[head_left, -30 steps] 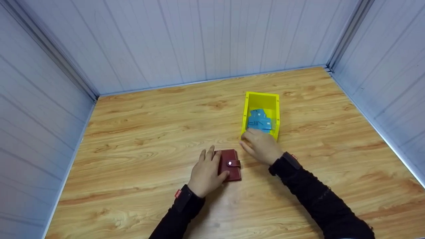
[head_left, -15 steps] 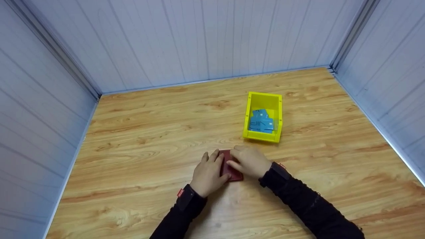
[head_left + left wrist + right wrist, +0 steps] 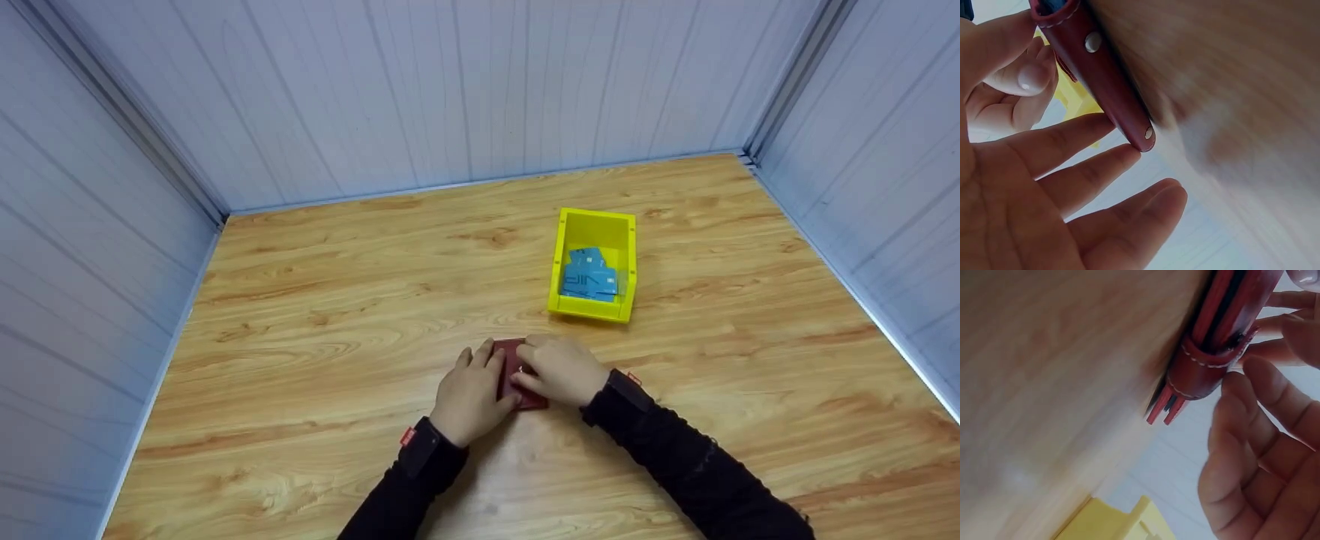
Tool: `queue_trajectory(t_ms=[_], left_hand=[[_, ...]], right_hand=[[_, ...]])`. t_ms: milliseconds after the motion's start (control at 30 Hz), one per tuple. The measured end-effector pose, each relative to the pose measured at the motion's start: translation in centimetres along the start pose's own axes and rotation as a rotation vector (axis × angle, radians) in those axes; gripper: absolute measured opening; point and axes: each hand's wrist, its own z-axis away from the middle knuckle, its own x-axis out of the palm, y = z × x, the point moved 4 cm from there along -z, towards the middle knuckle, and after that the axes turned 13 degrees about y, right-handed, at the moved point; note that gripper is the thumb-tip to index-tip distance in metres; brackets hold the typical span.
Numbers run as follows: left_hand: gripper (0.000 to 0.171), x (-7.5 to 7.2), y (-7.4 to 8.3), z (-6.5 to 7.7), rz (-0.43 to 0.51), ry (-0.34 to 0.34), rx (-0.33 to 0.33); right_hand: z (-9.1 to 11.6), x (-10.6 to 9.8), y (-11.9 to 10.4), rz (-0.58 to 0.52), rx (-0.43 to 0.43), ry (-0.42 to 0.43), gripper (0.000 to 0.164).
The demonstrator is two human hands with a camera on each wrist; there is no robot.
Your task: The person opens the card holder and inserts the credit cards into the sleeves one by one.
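Observation:
A dark red card wallet [image 3: 509,366] lies on the wooden tabletop between the two hands. My left hand [image 3: 466,395] rests against its left side; in the left wrist view, straight fingers touch the riveted spine and the thumb reaches its near end. From the other side, my right hand [image 3: 566,371] pinches at the wallet's closing strap [image 3: 1199,374], its fingers curled. The strap wraps the open edge, and its free end stands slightly raised in the right wrist view. That hand covers most of the strap from above.
Behind the right hand stands a yellow bin [image 3: 589,308] holding several blue cards [image 3: 589,276]. Pale panelled walls [image 3: 420,90] border the wooden table [image 3: 300,360] at the back and both sides.
My right hand has come from the bin's front edge back to the wallet and now works at its strap. The left hand has stayed on the wallet.

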Motion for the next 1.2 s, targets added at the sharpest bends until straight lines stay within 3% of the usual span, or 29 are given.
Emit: queue_trajectory(t_ms=[367, 633, 1200], left_hand=[[0.068, 0.1, -0.1, 0.0, 0.004, -0.009, 0.005], [0.066, 0.2, -0.1, -0.1, -0.016, -0.022, 0.016], [0.071, 0.4, 0.0, -0.1, -0.12, -0.05, 0.04]], right_hand=[[-0.2, 0.6, 0.1, -0.007, 0.023, -0.061, 0.023], [-0.4, 0.6, -0.4, 0.017, -0.034, -0.009, 0.015], [-0.4, 0.1, 0.7, -0.13, -0.013, -0.02, 0.017]])
